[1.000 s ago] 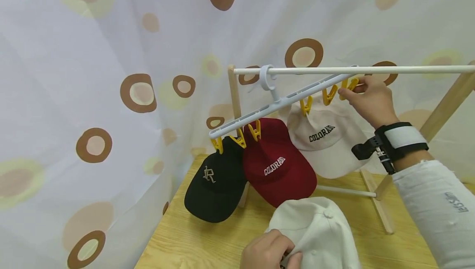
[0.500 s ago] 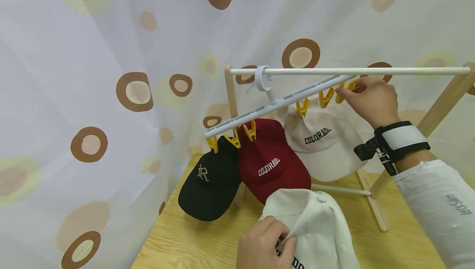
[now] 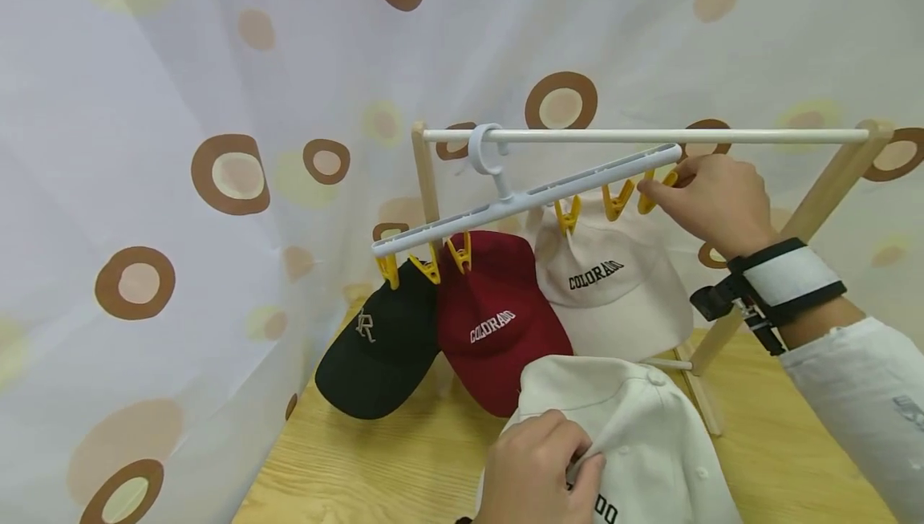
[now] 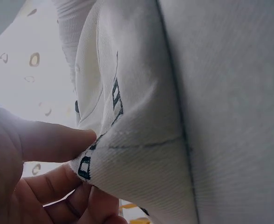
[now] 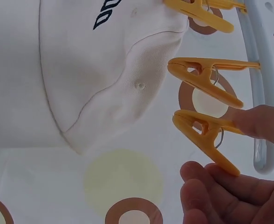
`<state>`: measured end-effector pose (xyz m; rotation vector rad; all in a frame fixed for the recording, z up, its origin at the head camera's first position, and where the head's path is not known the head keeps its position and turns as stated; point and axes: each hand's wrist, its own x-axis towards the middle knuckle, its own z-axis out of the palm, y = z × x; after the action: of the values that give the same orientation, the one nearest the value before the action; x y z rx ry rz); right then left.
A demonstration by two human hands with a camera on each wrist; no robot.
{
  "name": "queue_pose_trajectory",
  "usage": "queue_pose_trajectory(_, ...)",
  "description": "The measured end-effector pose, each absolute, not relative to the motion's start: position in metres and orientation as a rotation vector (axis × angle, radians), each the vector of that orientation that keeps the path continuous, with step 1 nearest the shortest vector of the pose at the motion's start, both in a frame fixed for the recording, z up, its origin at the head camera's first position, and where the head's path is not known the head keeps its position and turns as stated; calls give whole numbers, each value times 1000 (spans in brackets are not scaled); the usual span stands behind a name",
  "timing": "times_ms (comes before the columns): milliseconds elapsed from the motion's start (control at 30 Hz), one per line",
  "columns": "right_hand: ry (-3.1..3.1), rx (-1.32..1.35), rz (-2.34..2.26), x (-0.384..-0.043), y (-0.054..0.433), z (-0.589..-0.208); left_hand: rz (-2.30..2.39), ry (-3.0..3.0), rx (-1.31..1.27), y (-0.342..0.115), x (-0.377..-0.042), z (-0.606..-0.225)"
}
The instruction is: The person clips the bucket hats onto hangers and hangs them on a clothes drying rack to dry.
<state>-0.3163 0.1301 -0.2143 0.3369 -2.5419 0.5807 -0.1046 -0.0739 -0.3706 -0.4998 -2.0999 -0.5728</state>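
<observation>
In the head view, my left hand pinches a white cap with dark lettering at the bottom centre. The left wrist view shows thumb and fingers gripping the fabric beside the letters. Up at the hanger's right end, my right hand holds a yellow clip. Close up, the thumb lies on one handle of that clip and the fingers touch the other; its biting tips look closed with nothing between them. A neighbouring yellow clip also hangs free. The pale blue hanger tilts upward to the right.
From the hanger's clips hang a black cap, a red cap and an off-white cap. The hanger hooks over a white rail on a wooden stand, set on a wooden table before a dotted curtain.
The head view has turned right, so the hanger and caps sit further left. My left hand still pinches the white cap, with more of it in view. The right hand stays at the end clip.
</observation>
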Motion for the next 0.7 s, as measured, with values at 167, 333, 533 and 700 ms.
queue_pose_trajectory(167, -2574, 340, 535, -305, 132, -211, -515, -2070, -559, -62, -105, -368)
queue_pose_trajectory(333, -2608, 375, 514, -295, 132, -205, -440, -2054, -637, -45, -107, -368)
queue_pose_trajectory(533, -2660, 392, 486, -283, 130, -201, -262, -2083, -774, -18, -111, -365)
queue_pose_trajectory(700, -2675, 417, 433, -275, 127, -197, -201, -2097, -839, 3, -115, -364)
